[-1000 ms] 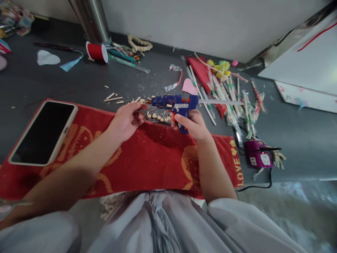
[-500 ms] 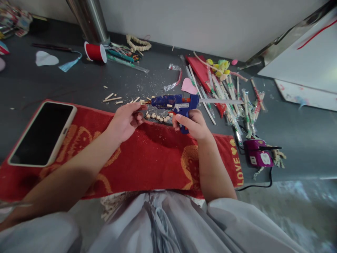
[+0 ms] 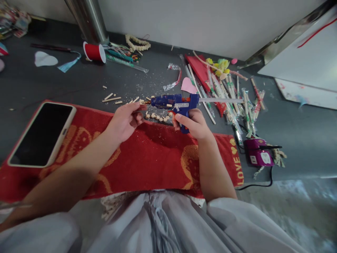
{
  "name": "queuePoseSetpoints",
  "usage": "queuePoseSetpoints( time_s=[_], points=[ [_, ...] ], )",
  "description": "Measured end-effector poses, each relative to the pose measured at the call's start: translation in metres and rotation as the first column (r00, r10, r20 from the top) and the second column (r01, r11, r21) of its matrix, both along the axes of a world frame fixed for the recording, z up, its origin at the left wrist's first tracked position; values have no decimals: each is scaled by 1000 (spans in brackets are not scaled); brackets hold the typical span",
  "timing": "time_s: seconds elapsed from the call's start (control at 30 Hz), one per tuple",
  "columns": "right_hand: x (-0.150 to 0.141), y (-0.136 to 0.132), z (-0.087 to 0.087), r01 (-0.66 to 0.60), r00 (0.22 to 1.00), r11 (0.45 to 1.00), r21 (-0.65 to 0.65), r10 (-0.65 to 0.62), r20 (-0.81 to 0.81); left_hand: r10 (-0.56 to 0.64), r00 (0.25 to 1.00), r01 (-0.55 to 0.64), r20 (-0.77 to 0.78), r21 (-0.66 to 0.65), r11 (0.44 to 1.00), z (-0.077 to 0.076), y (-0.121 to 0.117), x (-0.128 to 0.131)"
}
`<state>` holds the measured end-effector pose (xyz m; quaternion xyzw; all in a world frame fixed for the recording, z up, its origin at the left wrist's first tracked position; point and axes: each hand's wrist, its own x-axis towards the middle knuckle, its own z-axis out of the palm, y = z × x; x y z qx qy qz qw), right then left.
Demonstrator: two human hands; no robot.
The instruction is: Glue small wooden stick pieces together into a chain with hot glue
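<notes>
My right hand (image 3: 193, 123) is wrapped round the handle of a blue hot glue gun (image 3: 168, 101), its fingers by the orange trigger. A long whitish glue stick (image 3: 221, 100) sticks out of the gun's back end. The gun's nozzle points left and meets the fingertips of my left hand (image 3: 126, 121). That hand pinches a small pale wooden piece (image 3: 141, 102) right at the nozzle; its exact shape is hard to make out. Just below the gun lies a row of small pale wooden bits (image 3: 159, 117). Short cut sticks (image 3: 112, 99) lie to the left.
A red towel (image 3: 158, 158) lies along the table's front edge, with a phone (image 3: 42, 133) on its left. Behind are a red thread spool (image 3: 94, 52) and a pink heart (image 3: 189, 85). Wrapped sticks (image 3: 229, 95) and a purple box with a cord (image 3: 258, 153) lie right.
Almost nothing differs. Both hands and the glue gun hold the same position, with the nozzle still at the left fingertips; the view has shifted very slightly.
</notes>
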<state>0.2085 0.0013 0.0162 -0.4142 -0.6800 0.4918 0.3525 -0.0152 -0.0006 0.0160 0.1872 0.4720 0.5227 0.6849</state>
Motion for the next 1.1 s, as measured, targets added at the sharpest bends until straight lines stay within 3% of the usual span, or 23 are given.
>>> queuePoseSetpoints(
  time_s=[0.5, 0.73, 1.1],
  points=[
    [-1, -1, 1, 0, 998, 998, -70, -5, -68, -3, 999, 4, -38, 19, 1000, 4, 0, 2],
    [1, -1, 2, 10, 1000, 998, -58, -11, -12, 8, 999, -6, -47, 39, 999, 4, -1, 3],
    [3, 0, 4, 15, 1000, 998, -54, -16, -15, 14, 995, -1, -102, 123, 992, -5, -1, 0]
  ],
)
